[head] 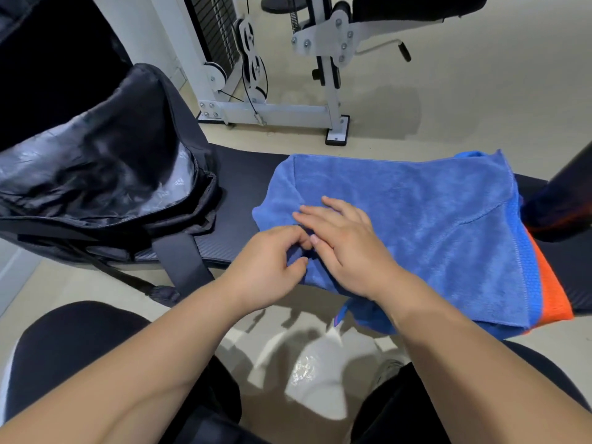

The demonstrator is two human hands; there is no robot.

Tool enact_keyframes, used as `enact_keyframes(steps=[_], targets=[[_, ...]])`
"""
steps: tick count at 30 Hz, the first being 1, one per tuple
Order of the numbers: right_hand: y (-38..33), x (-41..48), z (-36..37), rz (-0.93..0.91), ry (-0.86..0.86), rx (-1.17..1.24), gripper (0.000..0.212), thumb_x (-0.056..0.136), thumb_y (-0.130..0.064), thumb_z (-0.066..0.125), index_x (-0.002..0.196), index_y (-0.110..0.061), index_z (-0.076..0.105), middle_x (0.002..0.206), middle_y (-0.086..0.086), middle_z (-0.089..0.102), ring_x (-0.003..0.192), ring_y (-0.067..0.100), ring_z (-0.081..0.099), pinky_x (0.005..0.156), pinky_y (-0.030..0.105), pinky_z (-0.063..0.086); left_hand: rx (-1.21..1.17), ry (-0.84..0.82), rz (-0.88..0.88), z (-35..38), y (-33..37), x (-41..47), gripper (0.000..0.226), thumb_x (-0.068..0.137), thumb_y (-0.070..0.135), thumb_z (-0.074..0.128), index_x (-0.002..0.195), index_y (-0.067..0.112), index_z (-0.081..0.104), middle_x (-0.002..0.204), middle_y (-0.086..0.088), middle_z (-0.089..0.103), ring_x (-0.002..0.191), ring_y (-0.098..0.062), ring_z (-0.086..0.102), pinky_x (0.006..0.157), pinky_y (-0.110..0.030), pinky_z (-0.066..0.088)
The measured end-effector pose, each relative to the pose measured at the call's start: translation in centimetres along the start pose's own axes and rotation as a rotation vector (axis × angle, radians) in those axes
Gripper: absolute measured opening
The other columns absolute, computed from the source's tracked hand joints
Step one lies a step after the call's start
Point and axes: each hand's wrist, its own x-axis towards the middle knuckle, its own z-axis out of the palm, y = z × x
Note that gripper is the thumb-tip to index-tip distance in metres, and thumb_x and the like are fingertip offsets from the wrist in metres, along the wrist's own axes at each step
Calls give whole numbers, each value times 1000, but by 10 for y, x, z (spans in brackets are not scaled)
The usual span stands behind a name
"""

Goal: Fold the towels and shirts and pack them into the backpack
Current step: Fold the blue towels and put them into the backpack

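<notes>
Left hand (272,267): at the near left corner of the soft blue towel (416,219), fingers curled, pinching a bit of the cloth.
Right hand (347,248): lying flat on the towel, touching the left hand, fingers straight.
Towel: spread on the black padded tabletop (237,200), its near edge hanging over the side.
Orange and blue mesh shirt (551,293): under the towel, peeking out at its right edge.
Black backpack (105,174): left of the towel on the tabletop, top wide open, shiny lining showing.
White gym machine (320,75): on the floor, far behind the towel.
</notes>
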Motion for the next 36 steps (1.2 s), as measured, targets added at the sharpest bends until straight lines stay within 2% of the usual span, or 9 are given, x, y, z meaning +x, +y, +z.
enact_keyframes(steps=[5, 9, 14, 19, 22, 26, 29, 32, 36], targets=[[15, -1, 2, 13, -66, -180, 42, 96, -51, 36, 112, -35, 72, 123, -16, 62, 131, 24, 42, 114, 48, 24, 229, 229, -94, 0, -14, -12, 18, 81, 36, 68, 81, 24, 55, 77, 10, 56, 74, -15, 53, 68, -32, 45], [9, 4, 0, 93, 1, -213, 57, 93, -67, 31, 89, -32, 75, 97, -17, 63, 112, 18, 47, 109, 41, 26, 353, 53, -188, 0, -21, -20, 49, 68, 73, 64, 78, 27, 51, 78, 14, 50, 75, -13, 51, 66, -33, 48], [-10, 13, 6, 217, -37, -362, 72, 66, -93, 40, 78, -28, 70, 85, -12, 56, 98, 19, 46, 96, 39, 34, 609, -77, -273, 13, -5, -21, 83, 53, 90, 60, 102, 24, 49, 100, 8, 46, 96, -17, 45, 85, -35, 48], [-13, 25, 12, 89, 46, -401, 32, 78, -51, 71, 92, -22, 67, 89, -3, 57, 92, 26, 50, 80, 39, 41, 675, -57, -302, 20, 1, -23, 89, 56, 91, 59, 112, 22, 50, 107, 5, 48, 100, -20, 46, 86, -37, 46], [-11, 32, 3, 102, 51, -403, 10, 86, -26, 63, 87, -19, 70, 80, -1, 63, 82, 27, 54, 69, 36, 43, 663, -60, -336, 19, 2, -21, 91, 55, 92, 57, 110, 20, 52, 107, 4, 50, 103, -21, 48, 88, -39, 47], [-13, 36, -10, 335, 69, -153, 8, 89, -24, 58, 87, -21, 65, 83, -5, 65, 79, 21, 58, 66, 35, 47, 686, 68, -280, 17, 2, -20, 75, 59, 92, 52, 91, 24, 48, 95, 6, 51, 92, -22, 55, 79, -43, 47], [-18, 43, -17, 642, 209, 365, 7, 87, -19, 59, 81, -19, 63, 73, -7, 63, 68, 14, 58, 63, 31, 49, 609, 256, -98, 24, 0, -21, 67, 63, 86, 51, 77, 21, 49, 76, 6, 50, 71, -24, 54, 63, -39, 44], [-21, 49, -19, 888, 308, 843, 13, 85, -12, 54, 90, -23, 57, 78, 4, 62, 59, 20, 55, 62, 36, 56, 568, 222, -98, 33, 9, -15, 65, 64, 85, 55, 77, 22, 47, 76, 8, 48, 72, -21, 52, 64, -38, 43], [-11, 41, -16, 846, 334, 621, 26, 78, -7, 39, 81, -31, 50, 71, 3, 54, 58, 23, 46, 53, 43, 48, 715, 46, -149, 40, 21, -2, 57, 74, 77, 59, 89, 25, 38, 91, 7, 44, 92, -21, 53, 74, -38, 35]])
